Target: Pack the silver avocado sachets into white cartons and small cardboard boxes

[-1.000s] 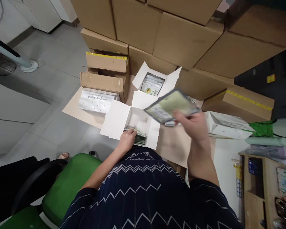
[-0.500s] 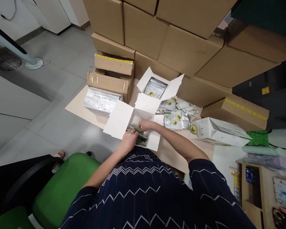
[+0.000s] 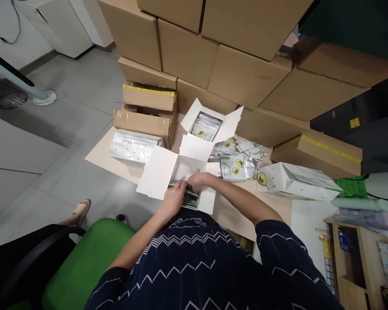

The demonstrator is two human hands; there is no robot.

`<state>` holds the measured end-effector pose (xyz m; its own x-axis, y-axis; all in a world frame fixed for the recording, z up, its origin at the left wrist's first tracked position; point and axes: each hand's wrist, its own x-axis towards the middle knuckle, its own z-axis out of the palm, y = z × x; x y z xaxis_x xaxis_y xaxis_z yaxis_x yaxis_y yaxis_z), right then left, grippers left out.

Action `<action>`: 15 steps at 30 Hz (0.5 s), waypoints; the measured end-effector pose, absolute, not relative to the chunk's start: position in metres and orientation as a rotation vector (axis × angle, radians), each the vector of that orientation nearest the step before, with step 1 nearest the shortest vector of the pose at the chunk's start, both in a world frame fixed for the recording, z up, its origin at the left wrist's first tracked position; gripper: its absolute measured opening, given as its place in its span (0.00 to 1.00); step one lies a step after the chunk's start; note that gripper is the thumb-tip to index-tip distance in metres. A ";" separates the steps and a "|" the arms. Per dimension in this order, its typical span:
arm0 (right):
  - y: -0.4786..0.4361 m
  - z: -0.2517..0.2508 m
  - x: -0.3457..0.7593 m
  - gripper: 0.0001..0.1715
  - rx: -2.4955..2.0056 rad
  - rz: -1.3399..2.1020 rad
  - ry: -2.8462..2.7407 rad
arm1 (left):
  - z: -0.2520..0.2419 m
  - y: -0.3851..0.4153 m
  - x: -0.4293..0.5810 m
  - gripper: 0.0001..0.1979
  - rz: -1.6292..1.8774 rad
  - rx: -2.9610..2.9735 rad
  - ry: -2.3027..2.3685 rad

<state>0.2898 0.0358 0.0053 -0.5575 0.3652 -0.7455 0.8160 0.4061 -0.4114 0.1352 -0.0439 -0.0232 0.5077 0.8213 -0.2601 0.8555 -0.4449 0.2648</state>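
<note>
An open white carton (image 3: 155, 174) stands at the table's front edge, its flaps folded out. Green-and-silver sachets (image 3: 190, 199) are packed upright in its near part. My left hand (image 3: 174, 199) reaches over the carton's left wall, its fingers bent around the tops of the sachets. From the right, my right hand (image 3: 196, 181) dips into the carton with fingers curled at the same sachets; its fingertips are mostly hidden. Behind it stands a second open white carton (image 3: 189, 115) filled with silver avocado-print pouches (image 3: 207, 127).
Loose pouches (image 3: 233, 167) and small sachets (image 3: 250, 148) lie right of the cartons. A white carton (image 3: 297, 181) lies further right, another "Su-per Meal" carton (image 3: 134, 146) at left. Brown boxes (image 3: 187, 47) are stacked behind. A green chair (image 3: 93, 254) and a person's foot (image 3: 81, 209) are at left.
Both hands have moved lower into the near carton, and the sachet tops held up between them have gone down inside. The view has shifted slightly; the foot at left shows more.
</note>
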 end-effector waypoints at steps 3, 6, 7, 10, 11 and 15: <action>0.048 0.044 0.307 0.09 0.881 -1.340 2.165 | -0.025 -0.042 0.134 0.14 -0.226 2.425 1.308; 0.076 0.086 0.338 0.13 1.250 -1.798 2.278 | -0.025 -0.041 0.133 0.12 -0.244 2.449 1.297; 0.090 0.094 0.349 0.14 1.540 -1.804 2.336 | -0.025 -0.042 0.133 0.12 -0.239 2.449 1.297; 0.138 0.092 0.378 0.16 2.345 -1.168 2.396 | -0.024 -0.042 0.133 0.12 -0.237 2.425 1.299; 0.155 0.083 0.385 0.15 2.429 -0.897 2.330 | -0.024 -0.042 0.133 0.12 -0.238 2.417 1.300; 0.204 0.040 0.400 0.17 2.182 -0.402 2.022 | -0.024 -0.042 0.134 0.13 -0.250 2.417 1.292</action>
<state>0.4004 0.2042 0.0403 0.0615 0.9558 -0.2874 0.9931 -0.0875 -0.0783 0.1335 -0.0422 -0.0237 0.5595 0.7593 -0.3323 0.8285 -0.5005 0.2513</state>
